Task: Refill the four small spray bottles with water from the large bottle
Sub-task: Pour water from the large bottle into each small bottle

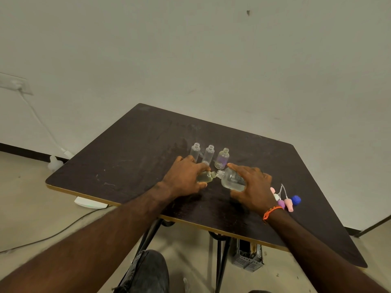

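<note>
Dark table (pixel 131 149), scuffed top. White cable (pixel 40 121) runs down wall to floor. Grey slotted basket (pixel 246 260) under table.

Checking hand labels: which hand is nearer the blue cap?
Right. The right hand, gripping the large bottle, is just left of the blue cap; the left hand is farther left.

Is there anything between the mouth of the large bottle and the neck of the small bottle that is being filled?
Nothing visible. The large bottle, tilted in the right hand, meets the small bottle in the left hand mouth to mouth.
</note>
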Demonstrator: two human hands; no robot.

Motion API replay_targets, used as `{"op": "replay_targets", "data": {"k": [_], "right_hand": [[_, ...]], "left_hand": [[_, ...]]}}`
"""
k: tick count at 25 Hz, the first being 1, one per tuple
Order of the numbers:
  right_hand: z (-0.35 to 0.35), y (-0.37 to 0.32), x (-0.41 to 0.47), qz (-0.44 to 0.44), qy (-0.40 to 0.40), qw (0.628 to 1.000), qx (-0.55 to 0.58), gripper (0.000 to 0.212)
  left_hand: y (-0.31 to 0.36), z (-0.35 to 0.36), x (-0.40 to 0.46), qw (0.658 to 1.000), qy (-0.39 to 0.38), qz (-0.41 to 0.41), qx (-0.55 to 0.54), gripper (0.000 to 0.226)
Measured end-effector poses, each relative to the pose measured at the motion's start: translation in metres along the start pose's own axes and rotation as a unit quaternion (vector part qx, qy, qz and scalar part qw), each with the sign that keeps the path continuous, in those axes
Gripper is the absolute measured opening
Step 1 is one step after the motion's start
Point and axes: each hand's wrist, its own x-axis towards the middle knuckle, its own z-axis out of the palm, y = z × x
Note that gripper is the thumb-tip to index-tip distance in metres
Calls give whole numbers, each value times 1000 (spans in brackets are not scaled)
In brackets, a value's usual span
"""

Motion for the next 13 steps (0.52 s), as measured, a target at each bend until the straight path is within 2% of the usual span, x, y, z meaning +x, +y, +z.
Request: {"op": "replay_targets", "data": {"k": [13], "right_hand": [[-5,2,2,-19,7,1000,-24,82]], "left_hand": [[0,-2,-1,1000,4,5,-4,54]]}}
